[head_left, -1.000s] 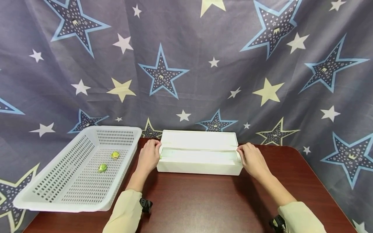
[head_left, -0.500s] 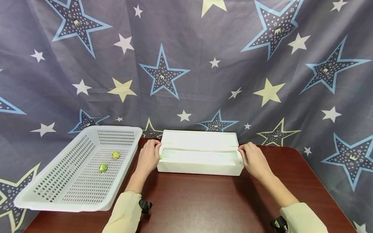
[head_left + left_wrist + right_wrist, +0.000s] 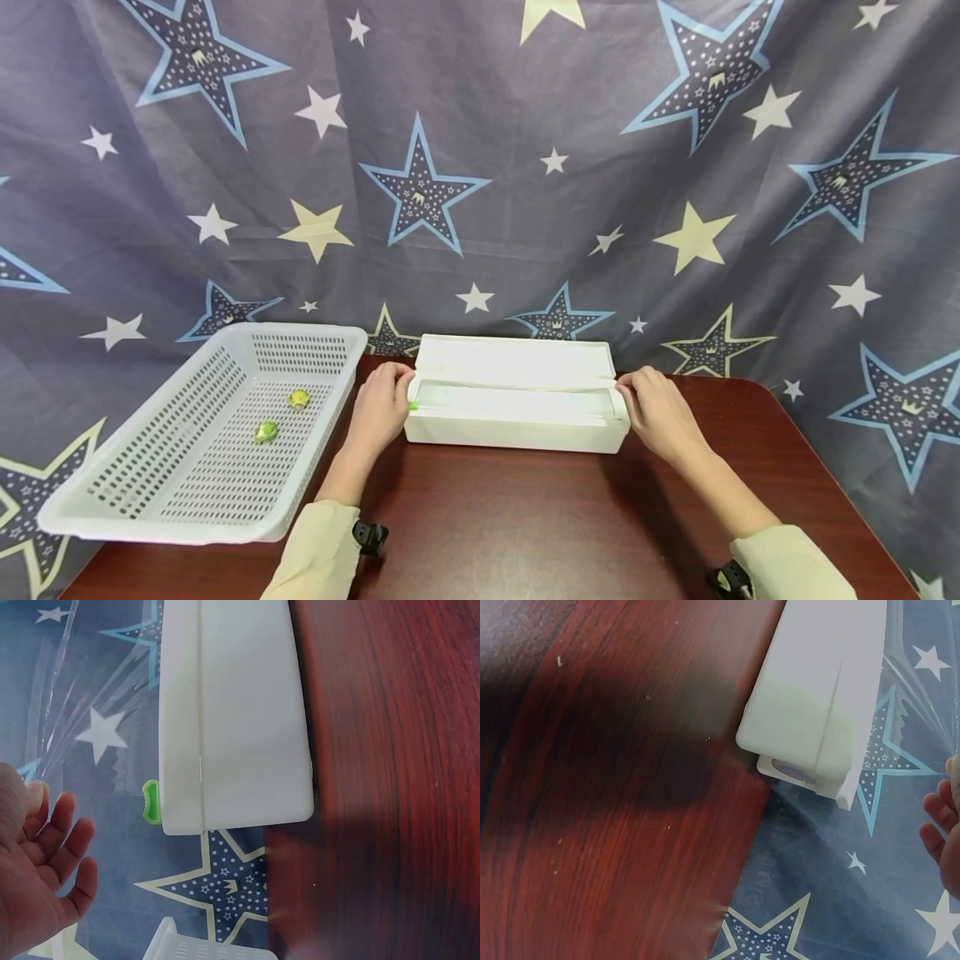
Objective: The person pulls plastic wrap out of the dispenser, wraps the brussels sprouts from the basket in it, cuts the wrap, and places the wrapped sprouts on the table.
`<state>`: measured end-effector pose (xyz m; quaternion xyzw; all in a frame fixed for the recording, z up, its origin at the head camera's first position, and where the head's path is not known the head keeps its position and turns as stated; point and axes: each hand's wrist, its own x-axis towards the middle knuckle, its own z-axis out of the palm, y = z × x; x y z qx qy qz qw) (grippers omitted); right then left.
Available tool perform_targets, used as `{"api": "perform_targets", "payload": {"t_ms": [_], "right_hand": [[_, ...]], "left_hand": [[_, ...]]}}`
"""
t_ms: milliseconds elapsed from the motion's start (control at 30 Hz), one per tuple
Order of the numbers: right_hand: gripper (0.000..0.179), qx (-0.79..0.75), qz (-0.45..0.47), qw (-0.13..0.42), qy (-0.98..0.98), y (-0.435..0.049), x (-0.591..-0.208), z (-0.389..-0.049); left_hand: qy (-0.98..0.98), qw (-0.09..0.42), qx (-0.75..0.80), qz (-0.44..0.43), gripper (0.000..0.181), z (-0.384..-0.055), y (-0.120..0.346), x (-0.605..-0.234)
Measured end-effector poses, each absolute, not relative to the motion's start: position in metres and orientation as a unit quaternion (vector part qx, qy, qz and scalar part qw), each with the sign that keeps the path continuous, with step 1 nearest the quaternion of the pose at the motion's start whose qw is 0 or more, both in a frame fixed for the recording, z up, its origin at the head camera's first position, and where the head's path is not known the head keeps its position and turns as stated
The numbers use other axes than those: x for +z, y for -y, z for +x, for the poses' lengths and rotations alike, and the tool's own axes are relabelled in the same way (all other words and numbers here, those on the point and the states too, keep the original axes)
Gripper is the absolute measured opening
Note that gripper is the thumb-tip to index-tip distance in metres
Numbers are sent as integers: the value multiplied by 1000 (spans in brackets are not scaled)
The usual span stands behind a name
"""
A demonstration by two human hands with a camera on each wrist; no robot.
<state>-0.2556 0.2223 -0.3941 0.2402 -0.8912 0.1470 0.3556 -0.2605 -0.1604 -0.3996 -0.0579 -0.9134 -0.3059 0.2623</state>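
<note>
A white cling film dispenser [image 3: 517,433] lies on the table with its lid [image 3: 517,360] raised at the back. My left hand [image 3: 381,406] pinches one corner of the clear cling film [image 3: 55,705] between thumb and index finger, the other fingers loosely bent. At the opposite end, my right hand [image 3: 662,410] pinches the other corner. The film's edge runs between both hands, above the dispenser, creased toward the left fingertips [image 3: 37,791]. A green slider tab [image 3: 151,802] sticks out at the dispenser's left end. In the right wrist view, part of the right hand [image 3: 949,840] is cut off.
On the left stands a white perforated basket [image 3: 161,532] holding two Brussels sprouts, one yellowish [image 3: 298,399] and one greener [image 3: 266,431]. A reddish-brown table [image 3: 510,517] extends in front of the dispenser. Behind it hangs a grey star-patterned curtain [image 3: 525,225].
My right hand has shifted slightly to the right, with the film's edge still pinched. The left hand, dispenser and basket look nearly the same.
</note>
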Motion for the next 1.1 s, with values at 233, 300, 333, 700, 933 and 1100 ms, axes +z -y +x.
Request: {"api": "perform_targets", "payload": {"t_ms": [233,300,333,700,933,1100], "right_hand": [[6,144,238,350,895,-223,-391,-251],[5,143,239,349,895,-223,-390,-250],[5,143,239,348,895,-223,-390,-250],[2,138,256,352,890,-223,-385,-245],[4,132,263,350,890,-226,-384,-241],[2,130,267,345,890,-226,-382,-239]], "left_hand": [[912,270,-302,-63,18,-257,161,-399],[912,270,-302,-64,18,-255,161,-398],[912,270,-302,-63,18,-254,161,-397],[911,263,-312,-55,20,-245,162,-393],[911,263,-313,-61,19,-239,160,-390],[911,270,-306,-61,19,-235,160,-390]]}}
